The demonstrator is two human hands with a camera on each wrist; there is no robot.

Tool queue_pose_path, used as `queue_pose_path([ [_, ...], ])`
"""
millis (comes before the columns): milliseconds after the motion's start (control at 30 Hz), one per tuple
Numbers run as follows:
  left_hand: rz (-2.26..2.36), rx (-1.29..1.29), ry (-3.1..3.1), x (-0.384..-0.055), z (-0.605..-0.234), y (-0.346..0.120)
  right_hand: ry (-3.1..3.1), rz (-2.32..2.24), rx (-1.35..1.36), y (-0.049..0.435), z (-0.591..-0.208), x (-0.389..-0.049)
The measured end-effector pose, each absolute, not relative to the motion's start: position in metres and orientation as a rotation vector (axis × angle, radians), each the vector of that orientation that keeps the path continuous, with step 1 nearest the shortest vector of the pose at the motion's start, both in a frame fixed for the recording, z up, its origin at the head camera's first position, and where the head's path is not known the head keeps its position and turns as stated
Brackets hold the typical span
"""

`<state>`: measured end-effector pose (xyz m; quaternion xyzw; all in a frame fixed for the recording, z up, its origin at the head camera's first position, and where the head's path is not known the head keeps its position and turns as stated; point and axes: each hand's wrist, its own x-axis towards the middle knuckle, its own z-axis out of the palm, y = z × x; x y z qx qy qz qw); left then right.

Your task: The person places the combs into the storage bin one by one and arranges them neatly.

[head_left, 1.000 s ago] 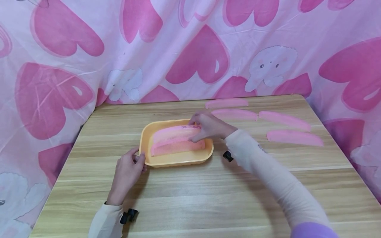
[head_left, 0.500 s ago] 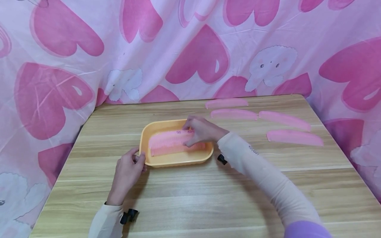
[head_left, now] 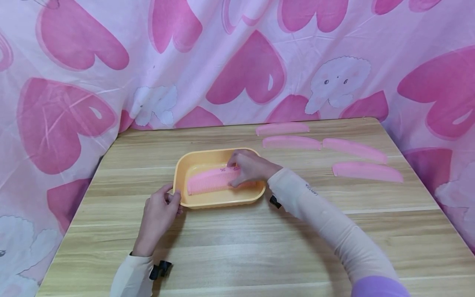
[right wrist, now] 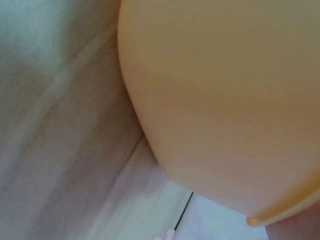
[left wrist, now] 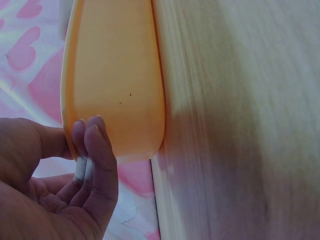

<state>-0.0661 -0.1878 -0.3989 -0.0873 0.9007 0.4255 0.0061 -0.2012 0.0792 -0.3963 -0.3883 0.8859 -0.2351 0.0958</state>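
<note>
A yellow-orange plastic tray [head_left: 219,204] stands on the wooden table, and the wrist views show its outer wall [left wrist: 115,65]. My left hand [head_left: 157,216] grips its near left rim, thumb on one side and fingers [left wrist: 102,155] against the outer wall. Inside the tray lies a pink comb [head_left: 208,180], teeth toward me, with dark lettering on its back. My right hand [head_left: 252,166] reaches in over the right end and pinches this comb between thumb and fingers. Another comb under it is mostly covered. The right wrist view holds mainly the tray's wall [right wrist: 215,100], hiding the fingertips.
Several more pink combs lie on the table at the back right: one comb [head_left: 283,128] near the far edge, another [head_left: 291,142] before it, and two further right, a slanted comb [head_left: 354,150] and a nearer comb [head_left: 367,171]. A heart-patterned cloth [head_left: 245,70] hangs behind.
My right hand has moved slightly left and toward me with the comb, which now lies over the one below it in the tray. The left hand has stayed on the rim.
</note>
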Motion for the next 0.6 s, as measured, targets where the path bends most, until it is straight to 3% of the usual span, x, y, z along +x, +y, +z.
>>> queue_pose_path([
  [600,1.340,-0.266,2.813,-0.0659,-0.3992,-0.1888,2.599,-0.550,-1.106,0.0739,-0.3978,-0.1997],
])
